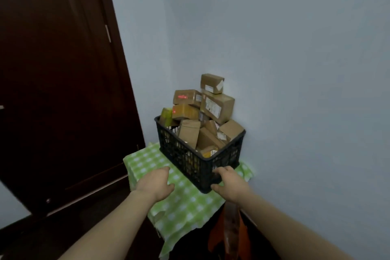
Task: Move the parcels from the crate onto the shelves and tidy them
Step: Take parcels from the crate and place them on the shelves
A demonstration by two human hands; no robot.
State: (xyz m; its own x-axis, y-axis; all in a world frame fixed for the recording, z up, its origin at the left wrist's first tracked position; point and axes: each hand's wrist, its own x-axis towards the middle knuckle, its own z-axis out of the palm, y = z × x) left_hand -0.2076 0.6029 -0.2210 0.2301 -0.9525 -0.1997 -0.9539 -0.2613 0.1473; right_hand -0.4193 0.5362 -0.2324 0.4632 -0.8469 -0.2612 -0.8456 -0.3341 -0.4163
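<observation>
Black crate point(181, 154) piled high with cardboard parcels point(217, 107), unloading seemingly not yet begun.
Left hand point(157, 183) hovers open over the green-checked tabletop point(190, 207). Right hand point(230, 183), also open, reaches the crate's near wall just beyond it. The next move probably calls for gripping the crate or a top parcel.

Black lattice plastic crate point(226, 155), upright, heaped above its rim with brown taped cardboard parcels point(217, 105), several tilted.
</observation>
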